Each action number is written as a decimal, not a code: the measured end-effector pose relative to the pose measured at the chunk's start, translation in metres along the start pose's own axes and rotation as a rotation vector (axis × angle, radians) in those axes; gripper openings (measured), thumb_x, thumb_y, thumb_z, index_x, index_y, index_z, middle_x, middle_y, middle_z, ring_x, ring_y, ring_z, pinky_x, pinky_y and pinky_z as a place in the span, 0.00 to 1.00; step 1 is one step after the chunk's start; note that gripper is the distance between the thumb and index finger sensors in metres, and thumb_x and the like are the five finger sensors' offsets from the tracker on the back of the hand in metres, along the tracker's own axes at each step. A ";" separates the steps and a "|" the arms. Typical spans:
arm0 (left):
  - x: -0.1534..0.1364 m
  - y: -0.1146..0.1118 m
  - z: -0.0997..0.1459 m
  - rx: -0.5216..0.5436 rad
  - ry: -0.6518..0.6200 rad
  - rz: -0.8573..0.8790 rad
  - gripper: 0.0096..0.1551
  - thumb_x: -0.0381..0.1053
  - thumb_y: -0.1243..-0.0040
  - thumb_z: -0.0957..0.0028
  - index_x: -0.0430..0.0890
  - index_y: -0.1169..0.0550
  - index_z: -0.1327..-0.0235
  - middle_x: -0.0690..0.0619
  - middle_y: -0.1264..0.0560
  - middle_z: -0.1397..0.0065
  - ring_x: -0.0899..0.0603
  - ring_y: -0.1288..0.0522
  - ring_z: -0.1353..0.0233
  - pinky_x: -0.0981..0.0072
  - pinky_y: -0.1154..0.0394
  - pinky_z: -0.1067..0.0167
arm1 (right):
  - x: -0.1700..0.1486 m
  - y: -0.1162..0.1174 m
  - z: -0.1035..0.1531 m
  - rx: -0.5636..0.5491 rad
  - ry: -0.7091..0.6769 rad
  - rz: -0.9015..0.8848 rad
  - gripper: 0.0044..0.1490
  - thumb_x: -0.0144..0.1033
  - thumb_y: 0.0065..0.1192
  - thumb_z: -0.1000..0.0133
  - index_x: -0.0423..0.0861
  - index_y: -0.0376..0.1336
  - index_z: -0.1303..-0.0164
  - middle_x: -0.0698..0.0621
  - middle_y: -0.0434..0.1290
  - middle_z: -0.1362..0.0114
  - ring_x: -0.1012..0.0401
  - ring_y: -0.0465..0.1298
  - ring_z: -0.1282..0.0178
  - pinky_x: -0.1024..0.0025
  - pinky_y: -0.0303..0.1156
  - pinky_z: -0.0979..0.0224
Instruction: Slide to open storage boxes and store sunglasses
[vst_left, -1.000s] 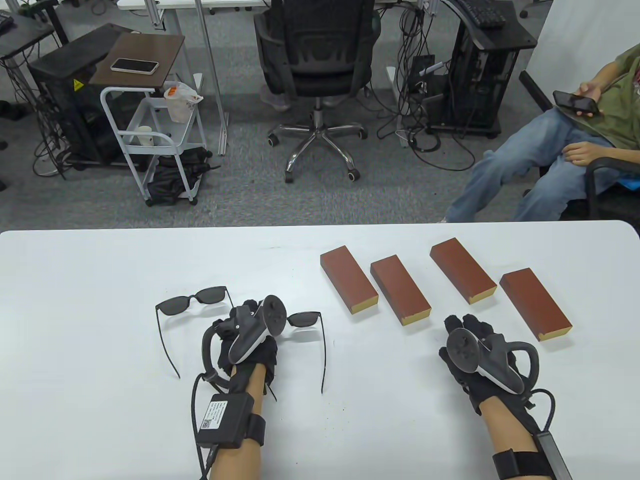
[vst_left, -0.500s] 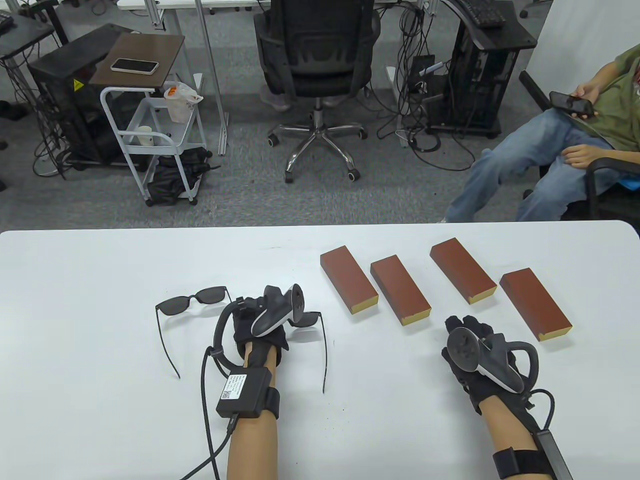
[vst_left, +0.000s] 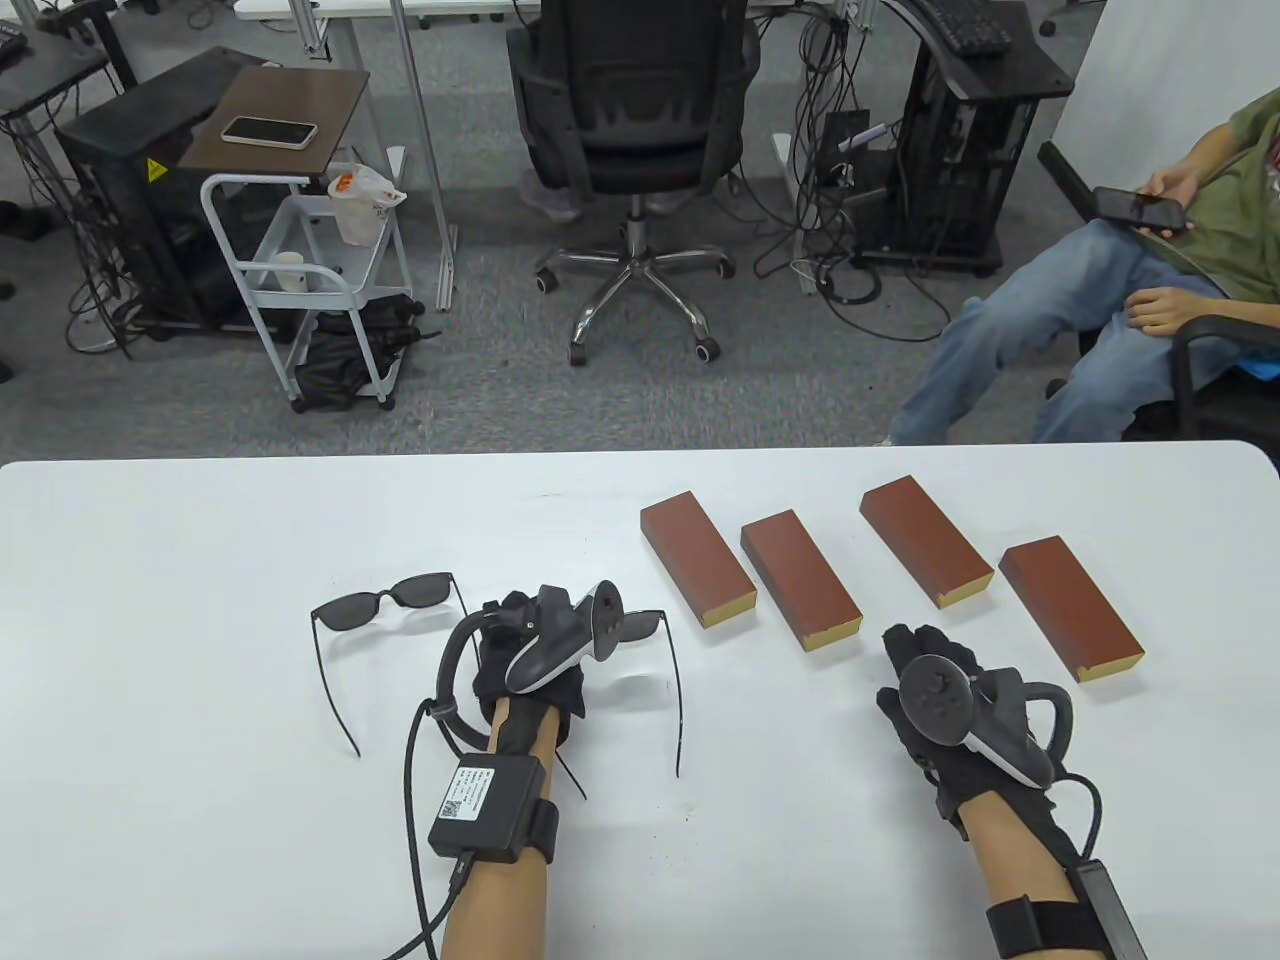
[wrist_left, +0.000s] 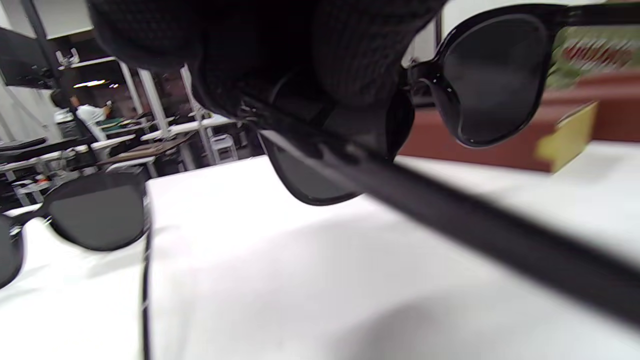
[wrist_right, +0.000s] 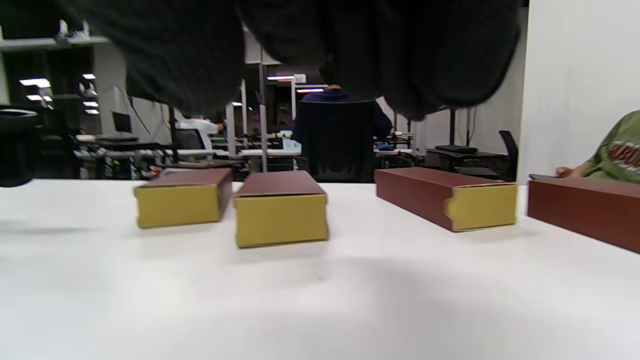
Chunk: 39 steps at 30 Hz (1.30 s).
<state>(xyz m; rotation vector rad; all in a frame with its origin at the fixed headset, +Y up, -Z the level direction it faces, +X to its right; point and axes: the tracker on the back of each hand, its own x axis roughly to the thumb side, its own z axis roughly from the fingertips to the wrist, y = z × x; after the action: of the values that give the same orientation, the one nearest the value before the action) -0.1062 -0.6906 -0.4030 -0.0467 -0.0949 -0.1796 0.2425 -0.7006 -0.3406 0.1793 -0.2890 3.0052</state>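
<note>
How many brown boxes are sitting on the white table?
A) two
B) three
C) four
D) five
C: the table view shows four brown boxes in a row, at and, all on the white table.

Fourth storage box (wrist_right: 585, 210) cut off rightward

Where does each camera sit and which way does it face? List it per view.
Table view: overhead, facing down; both forearms, left hand, right hand.
Left wrist view: under the left hand, low over the table; gloved fingers gripping sunglasses.
Right wrist view: low, facing four storage boxes; fingers on top.
Shared: boxes, table.
</note>
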 end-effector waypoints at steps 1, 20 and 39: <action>0.002 0.004 0.003 0.020 -0.021 0.012 0.22 0.49 0.39 0.45 0.61 0.19 0.38 0.54 0.21 0.34 0.43 0.22 0.38 0.45 0.26 0.44 | 0.001 0.000 0.000 -0.001 -0.019 -0.030 0.40 0.48 0.70 0.57 0.50 0.61 0.35 0.40 0.67 0.29 0.43 0.75 0.36 0.57 0.77 0.36; 0.056 0.057 0.054 0.113 -0.412 0.314 0.24 0.49 0.45 0.44 0.63 0.21 0.35 0.52 0.24 0.35 0.42 0.22 0.41 0.46 0.25 0.46 | 0.027 -0.007 0.007 -0.101 -0.157 -0.807 0.42 0.44 0.80 0.63 0.48 0.65 0.39 0.41 0.73 0.34 0.46 0.80 0.41 0.60 0.82 0.41; 0.032 0.041 0.056 -0.062 -0.314 1.034 0.25 0.55 0.43 0.42 0.57 0.22 0.31 0.51 0.22 0.34 0.41 0.21 0.40 0.44 0.25 0.44 | 0.020 -0.011 0.013 -0.271 0.012 -0.985 0.24 0.39 0.79 0.62 0.49 0.75 0.55 0.46 0.87 0.55 0.53 0.90 0.64 0.67 0.89 0.64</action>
<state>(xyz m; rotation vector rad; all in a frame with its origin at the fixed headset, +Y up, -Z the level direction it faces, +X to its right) -0.0726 -0.6524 -0.3454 -0.1784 -0.3638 0.8612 0.2256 -0.6901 -0.3232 0.1990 -0.4395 1.9740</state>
